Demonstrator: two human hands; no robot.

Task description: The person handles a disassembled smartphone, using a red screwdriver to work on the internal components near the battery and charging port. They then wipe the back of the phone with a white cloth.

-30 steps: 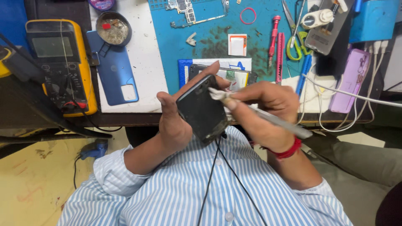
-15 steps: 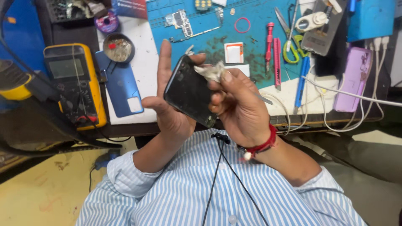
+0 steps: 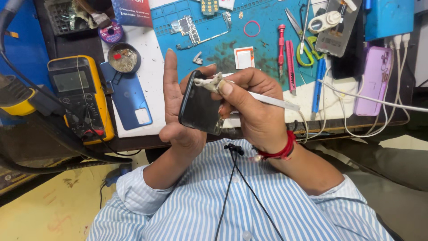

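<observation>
Above the blue mat (image 3: 267, 42), left hand (image 3: 180, 116) clasps a dark phone (image 3: 200, 107); right hand (image 3: 252, 109) pinches a white tool (image 3: 272, 100)

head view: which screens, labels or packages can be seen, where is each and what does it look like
Phone screen: dark glass rectangle, upright in the left hand; the right hand presses a whitish wad on its top edge.
Multimeter: yellow and black, grey display, on the bench to the left.
Small card: white with orange border, on the blue mat.
Printed package: blue and red, at the top edge.
</observation>
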